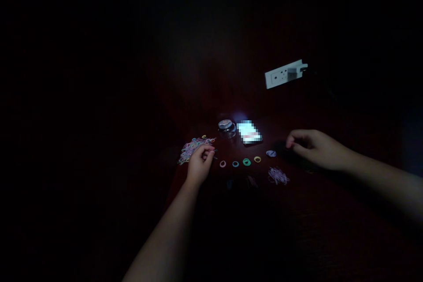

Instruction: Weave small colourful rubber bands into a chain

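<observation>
My left hand [201, 163] is closed at the right edge of a pile of small coloured bands [187, 150]; what its fingers hold, if anything, is too small to name. My right hand [310, 147] is raised at the right, thumb and index finger pinched together, with nothing I can make out between them. Between the hands lies a row of ring-like bands: pink [223, 164], blue [235, 164], green [246, 162] and yellow [257, 159]. A pale purple bundle [271, 153] ends the row, and a loose purple heap [278, 176] lies below it.
A lit phone [249, 133] lies behind the row, beside a round lidded jar [226, 128]. A white power socket strip [284, 75] with a plug is at the upper right. Faint small bands [252, 181] lie in shadow nearer me. The surroundings are very dark.
</observation>
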Motion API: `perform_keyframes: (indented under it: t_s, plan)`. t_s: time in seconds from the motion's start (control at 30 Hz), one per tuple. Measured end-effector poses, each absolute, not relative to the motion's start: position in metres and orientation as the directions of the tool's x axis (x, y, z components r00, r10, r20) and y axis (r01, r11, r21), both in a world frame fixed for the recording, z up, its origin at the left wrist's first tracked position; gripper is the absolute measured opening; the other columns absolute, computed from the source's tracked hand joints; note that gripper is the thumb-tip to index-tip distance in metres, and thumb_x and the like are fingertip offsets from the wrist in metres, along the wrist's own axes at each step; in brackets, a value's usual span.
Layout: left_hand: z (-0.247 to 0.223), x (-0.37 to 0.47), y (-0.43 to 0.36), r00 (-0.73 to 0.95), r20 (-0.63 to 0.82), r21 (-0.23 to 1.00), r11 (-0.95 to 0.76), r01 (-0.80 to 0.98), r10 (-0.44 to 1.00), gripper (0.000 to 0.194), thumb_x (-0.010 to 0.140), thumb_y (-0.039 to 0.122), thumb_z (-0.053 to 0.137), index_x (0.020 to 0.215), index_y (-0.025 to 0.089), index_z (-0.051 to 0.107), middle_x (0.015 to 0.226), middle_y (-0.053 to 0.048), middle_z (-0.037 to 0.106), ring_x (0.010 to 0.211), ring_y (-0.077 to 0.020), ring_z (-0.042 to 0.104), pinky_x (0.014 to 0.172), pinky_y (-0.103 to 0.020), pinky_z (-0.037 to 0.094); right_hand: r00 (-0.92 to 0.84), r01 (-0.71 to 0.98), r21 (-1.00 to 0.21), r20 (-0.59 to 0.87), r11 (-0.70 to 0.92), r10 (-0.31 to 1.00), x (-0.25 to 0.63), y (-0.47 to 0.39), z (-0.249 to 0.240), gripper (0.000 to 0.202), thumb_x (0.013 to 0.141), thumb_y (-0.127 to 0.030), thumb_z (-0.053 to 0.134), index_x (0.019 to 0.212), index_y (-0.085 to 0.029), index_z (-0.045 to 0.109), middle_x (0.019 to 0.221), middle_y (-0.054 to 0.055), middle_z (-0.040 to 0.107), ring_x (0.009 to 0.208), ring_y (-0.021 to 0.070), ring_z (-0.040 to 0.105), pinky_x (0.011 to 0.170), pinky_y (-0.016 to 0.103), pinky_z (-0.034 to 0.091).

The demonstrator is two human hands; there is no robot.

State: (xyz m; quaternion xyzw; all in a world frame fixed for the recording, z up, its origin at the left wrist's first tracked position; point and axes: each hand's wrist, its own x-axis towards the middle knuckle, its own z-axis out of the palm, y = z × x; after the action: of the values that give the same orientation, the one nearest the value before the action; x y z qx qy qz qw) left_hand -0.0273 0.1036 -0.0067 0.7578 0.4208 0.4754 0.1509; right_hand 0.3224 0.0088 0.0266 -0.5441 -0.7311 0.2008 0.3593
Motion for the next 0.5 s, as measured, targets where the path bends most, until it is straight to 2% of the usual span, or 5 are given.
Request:
perform_keyframes:
  t_s: [0.13, 0.33, 0.5]
  plan:
    - [-0.003, -0.025, 0.101, 0.19, 0.57, 0.66, -0.584, 0.473, 0.799, 0.012, 0.082, 0.026, 0.062, 0.09, 0.017, 0.066, 0.086, -0.004, 0.067, 0.071, -0.0129, 0.06, 0.065, -0.026, 0.051, -0.145, 0.642, -0.693, 0.31, 0.328, 0.94, 0.322, 0.009, 0.026, 0.013, 0.077, -0.03, 0.053, 0.078, -0.019, 0.06, 0.067, 0.002, 0.062, 0.057, 0.0164, 0.057, 0.05, 0.026, 0.044]
    - [0.002, -0.019, 0.095, 0.221, 0.588, 0.64, -0.615, 0.461, 0.778, 0.011, 0.082, 0.027, 0.064, 0.088, 0.018, 0.067, 0.084, -0.003, 0.069, 0.071, -0.014, 0.063, 0.066, -0.027, 0.053, -0.152, 0.666, -0.665, 0.322, 0.337, 0.935, 0.323, 0.011, 0.025, 0.015, 0.08, -0.032, 0.053, 0.08, -0.019, 0.06, 0.07, 0.003, 0.064, 0.058, 0.0169, 0.059, 0.051, 0.027, 0.045]
    - [0.011, -0.008, 0.081, 0.325, 0.63, 0.487, -0.685, 0.541, 0.705, 0.009, 0.083, 0.025, 0.064, 0.088, 0.02, 0.069, 0.083, -0.002, 0.071, 0.073, -0.0143, 0.064, 0.07, -0.028, 0.052, -0.173, 0.758, -0.46, 0.541, 0.463, 0.823, 0.312, 0.003, 0.031, 0.016, 0.081, -0.03, 0.054, 0.09, -0.019, 0.062, 0.088, 0.008, 0.066, 0.079, 0.0231, 0.062, 0.067, 0.035, 0.049]
